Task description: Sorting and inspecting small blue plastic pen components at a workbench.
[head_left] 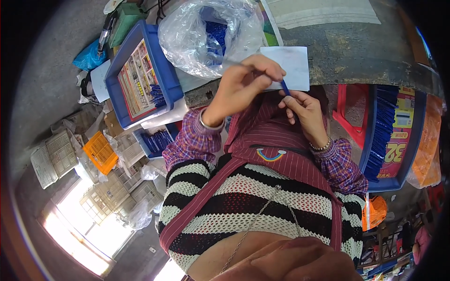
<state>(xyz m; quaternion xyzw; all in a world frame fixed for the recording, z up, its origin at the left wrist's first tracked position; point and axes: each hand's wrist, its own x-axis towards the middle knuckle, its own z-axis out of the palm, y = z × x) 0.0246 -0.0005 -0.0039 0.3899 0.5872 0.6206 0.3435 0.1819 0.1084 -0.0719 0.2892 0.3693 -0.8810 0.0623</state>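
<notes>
My left hand [243,86] is closed in a pinch above the bench's near edge, slightly blurred. A thin grey streak by its knuckles is too smeared to name. Just to its right, my right hand [303,111] grips a slim blue pen-like stick [285,87] between thumb and fingers. The stick's upper end comes close to the left fingertips; I cannot tell whether they touch it. Behind both hands a white sheet of paper [295,63] lies on the bench. A clear plastic bag [187,40] with shiny blue pieces [216,38] inside stands beyond the left hand.
On the left is a blue tray [174,77] lined with printed paper, with blue sticks in one corner. A smaller blue tray [146,149] sits below it. Another blue tray [408,175] on the right holds many blue sticks [383,126], beside a red frame [344,124].
</notes>
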